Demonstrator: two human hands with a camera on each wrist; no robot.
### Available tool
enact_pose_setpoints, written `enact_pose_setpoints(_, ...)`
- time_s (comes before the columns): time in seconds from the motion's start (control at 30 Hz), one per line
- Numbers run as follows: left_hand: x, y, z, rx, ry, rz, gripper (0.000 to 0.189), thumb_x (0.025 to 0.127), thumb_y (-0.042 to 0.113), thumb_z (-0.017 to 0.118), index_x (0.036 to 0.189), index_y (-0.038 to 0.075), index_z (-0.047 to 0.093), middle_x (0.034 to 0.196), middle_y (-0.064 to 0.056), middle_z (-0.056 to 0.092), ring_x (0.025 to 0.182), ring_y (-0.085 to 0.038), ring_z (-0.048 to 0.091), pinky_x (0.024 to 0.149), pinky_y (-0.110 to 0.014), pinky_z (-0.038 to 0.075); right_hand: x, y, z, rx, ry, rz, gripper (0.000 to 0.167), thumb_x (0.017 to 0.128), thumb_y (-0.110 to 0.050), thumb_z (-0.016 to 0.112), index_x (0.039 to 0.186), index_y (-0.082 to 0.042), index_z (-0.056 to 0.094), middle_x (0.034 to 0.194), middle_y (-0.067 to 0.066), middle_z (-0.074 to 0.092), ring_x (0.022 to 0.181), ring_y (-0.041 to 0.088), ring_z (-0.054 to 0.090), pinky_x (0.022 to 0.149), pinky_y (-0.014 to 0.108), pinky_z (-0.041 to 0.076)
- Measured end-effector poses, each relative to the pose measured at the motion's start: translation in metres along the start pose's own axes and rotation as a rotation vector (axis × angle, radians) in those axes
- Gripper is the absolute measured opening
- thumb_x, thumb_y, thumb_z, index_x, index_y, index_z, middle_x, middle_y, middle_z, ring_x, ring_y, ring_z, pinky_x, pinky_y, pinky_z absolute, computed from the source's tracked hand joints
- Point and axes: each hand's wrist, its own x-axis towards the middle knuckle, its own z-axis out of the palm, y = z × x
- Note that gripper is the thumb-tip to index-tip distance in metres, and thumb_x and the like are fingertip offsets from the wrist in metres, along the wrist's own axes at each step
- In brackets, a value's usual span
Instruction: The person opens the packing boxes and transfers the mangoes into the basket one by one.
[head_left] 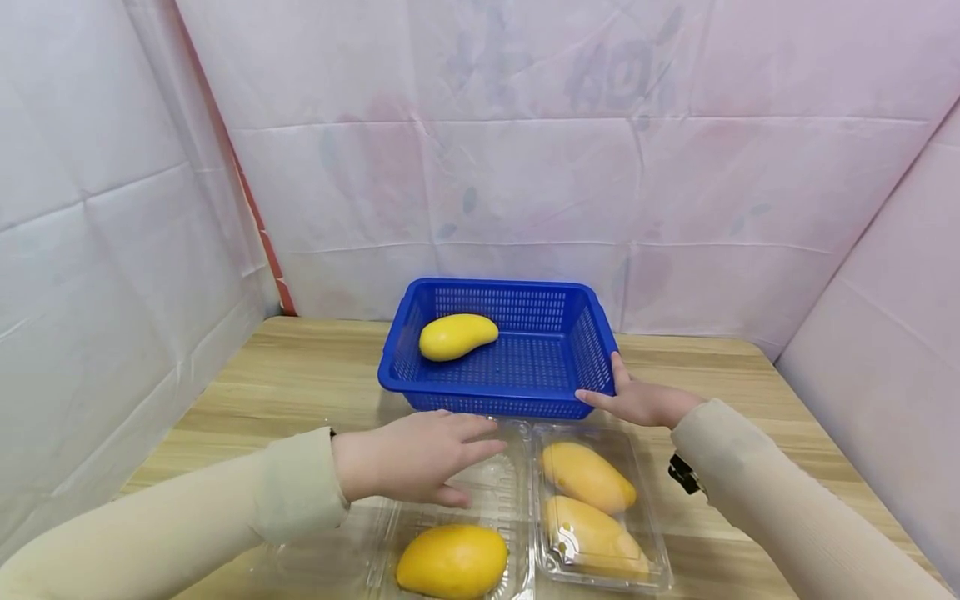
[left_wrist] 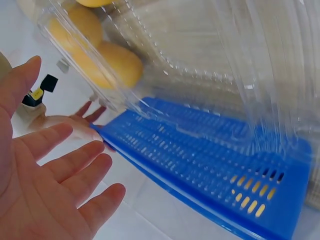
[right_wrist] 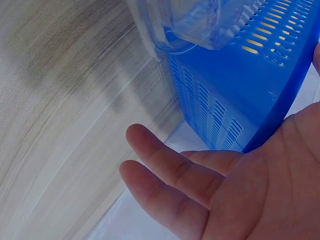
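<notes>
In the head view, a blue rectangular basket of perforated plastic (head_left: 480, 392) is set on a pale wood-grain counter (head_left: 300, 375), with one smooth yellow mango (head_left: 456, 337) lying at its left side. The basket's front right corner is touched by the right hand (head_left: 637, 402), its thumb laid at the front rim, its forefinger along the side. Nearer, an orange-yellow mango (head_left: 452, 562) is held in a clear plastic container (head_left: 495, 475), above which the left hand (head_left: 416, 454) is extended, fingers loosely spread. Just beside it, two more mangoes (head_left: 588, 477) are enclosed in a second clear plastic container (head_left: 654, 533).

In the left wrist view, the left hand's palm and separated fingers are seen, with nothing held.

In the right wrist view, the basket's rim is met by the right hand, its fingers extended rather than wrapped round it; yellow is glimpsed through the slots.
</notes>
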Motion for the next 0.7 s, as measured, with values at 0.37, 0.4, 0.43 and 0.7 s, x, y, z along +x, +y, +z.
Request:
enact_pose_setpoints(0.37, -0.009, 0.016, 0.003, -0.043, -0.007, 0.044, 0.064, 0.088, 0.049, 0.057, 0.139, 0.013, 0.041, 0.139, -0.007, 0.045, 0.125, -0.018, 0.044, 0.099, -0.034, 0.039, 0.0, 0.0, 0.0, -0.002, -0.001, 0.003, 0.111, 0.088, -0.067, 0.038, 0.135, 0.007, -0.03, 0.143, 0.036, -0.02, 0.132, 0.052, -0.005, 0.103, 0.063, 0.006)
enact_pose_setpoints(0.4, -0.01, 0.018, 0.004, -0.039, -0.013, 0.05, 0.065, 0.089, 0.05, 0.056, 0.14, 0.013, 0.041, 0.139, -0.007, 0.044, 0.126, -0.018, 0.043, 0.099, -0.033, 0.039, 0.001, 0.0, 0.0, -0.004, 0.0, 0.004, 0.111, 0.088, -0.067, 0.038, 0.135, 0.007, -0.03, 0.143, 0.036, -0.021, 0.132, 0.052, -0.005, 0.103, 0.063, 0.006)
enact_pose_setpoints(0.43, -0.011, 0.019, 0.005, -0.038, -0.02, 0.056, 0.065, 0.089, 0.05, 0.055, 0.14, 0.013, 0.041, 0.14, -0.007, 0.044, 0.126, -0.018, 0.043, 0.099, -0.033, 0.038, 0.001, 0.001, 0.0, -0.003, 0.0, 0.004, 0.111, 0.088, -0.067, 0.037, 0.135, 0.007, -0.03, 0.143, 0.036, -0.021, 0.132, 0.052, -0.005, 0.103, 0.063, 0.006)
enact_pose_setpoints(0.7, -0.015, 0.03, 0.016, -0.046, -0.011, 0.103, 0.065, 0.088, 0.052, 0.055, 0.139, 0.012, 0.043, 0.136, -0.008, 0.048, 0.122, -0.016, 0.046, 0.097, -0.028, 0.04, 0.001, 0.001, -0.001, -0.006, -0.004, 0.006, 0.112, 0.087, -0.069, 0.037, 0.135, 0.006, -0.031, 0.143, 0.035, -0.023, 0.132, 0.052, -0.006, 0.103, 0.063, 0.006)
